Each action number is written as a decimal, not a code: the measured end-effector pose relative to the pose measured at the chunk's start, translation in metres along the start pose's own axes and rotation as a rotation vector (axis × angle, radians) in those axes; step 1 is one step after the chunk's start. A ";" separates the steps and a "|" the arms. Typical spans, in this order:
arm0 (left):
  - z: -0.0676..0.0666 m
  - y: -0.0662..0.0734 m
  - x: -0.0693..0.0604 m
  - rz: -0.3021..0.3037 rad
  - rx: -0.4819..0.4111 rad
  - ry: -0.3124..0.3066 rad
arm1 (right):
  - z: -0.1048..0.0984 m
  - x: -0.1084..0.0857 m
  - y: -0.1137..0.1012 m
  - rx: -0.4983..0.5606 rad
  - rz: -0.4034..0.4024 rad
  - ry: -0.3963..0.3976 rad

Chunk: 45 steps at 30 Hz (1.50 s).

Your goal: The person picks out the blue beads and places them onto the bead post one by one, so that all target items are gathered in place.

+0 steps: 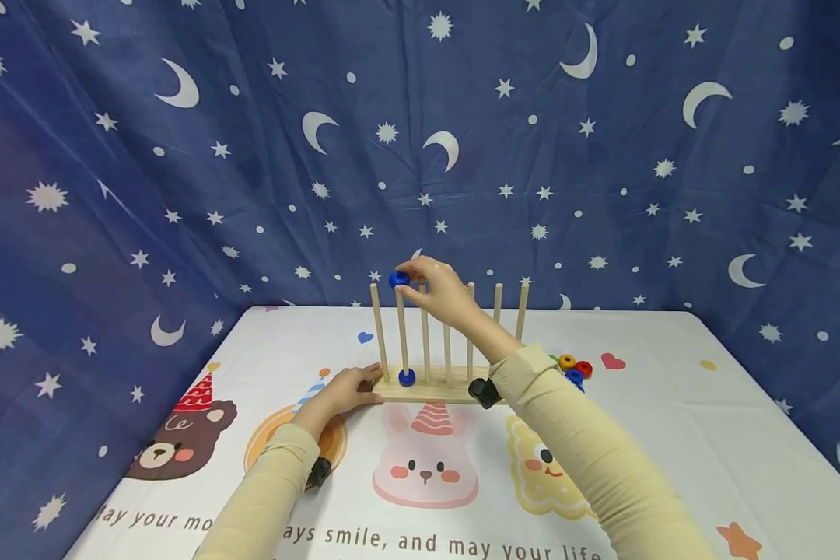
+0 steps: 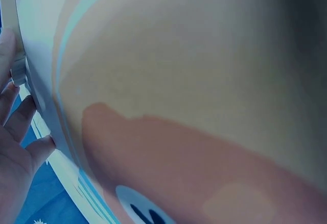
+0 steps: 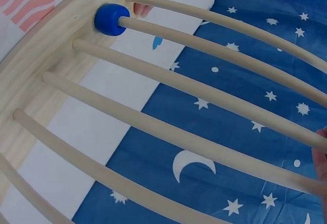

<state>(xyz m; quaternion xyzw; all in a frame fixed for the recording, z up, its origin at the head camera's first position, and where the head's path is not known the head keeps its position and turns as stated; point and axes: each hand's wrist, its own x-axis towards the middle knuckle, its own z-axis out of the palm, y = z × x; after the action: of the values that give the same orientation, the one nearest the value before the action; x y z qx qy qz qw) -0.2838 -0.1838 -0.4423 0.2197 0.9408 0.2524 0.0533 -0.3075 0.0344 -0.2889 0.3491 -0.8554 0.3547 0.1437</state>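
Note:
A wooden peg stand (image 1: pixel 427 393) with a row of several upright pegs stands on the table. My right hand (image 1: pixel 448 295) pinches a blue bead (image 1: pixel 397 278) between thumb and fingers at the top of the second peg from the left; whether the peg has entered its hole cannot be told. Another blue bead (image 3: pixel 107 20) sits at the foot of that same peg, against the base. With thumb in front and fingers behind, my left hand (image 1: pixel 346 391) holds the left end of the base. The left wrist view shows that hand (image 2: pixel 15 152) at its left edge.
Loose beads lie to the right of the stand, partly behind my right forearm: a yellow bead (image 1: pixel 566 362), a red bead (image 1: pixel 584 369) and a blue bead (image 1: pixel 574 376) among them. A printed white cloth (image 1: pixel 672 435) covers the table. Behind it hangs a blue curtain (image 1: pixel 476 179).

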 end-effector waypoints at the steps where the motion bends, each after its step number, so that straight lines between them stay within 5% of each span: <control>1: 0.000 0.000 -0.001 -0.001 -0.006 0.000 | 0.000 0.000 0.000 -0.004 -0.001 -0.004; 12: 0.002 -0.001 -0.001 -0.017 0.002 -0.009 | -0.001 -0.001 -0.002 -0.048 0.003 -0.055; 30: 0.001 -0.001 0.000 -0.011 0.018 -0.018 | -0.012 -0.005 -0.002 0.091 -0.035 -0.080; 45: 0.000 -0.003 0.001 0.009 0.020 -0.012 | -0.021 -0.003 -0.005 0.045 -0.086 -0.097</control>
<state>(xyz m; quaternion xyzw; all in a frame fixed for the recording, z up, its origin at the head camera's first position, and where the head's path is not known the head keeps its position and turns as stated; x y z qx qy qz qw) -0.2860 -0.1862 -0.4436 0.2259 0.9420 0.2420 0.0555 -0.3016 0.0482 -0.2730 0.4053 -0.8374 0.3500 0.1091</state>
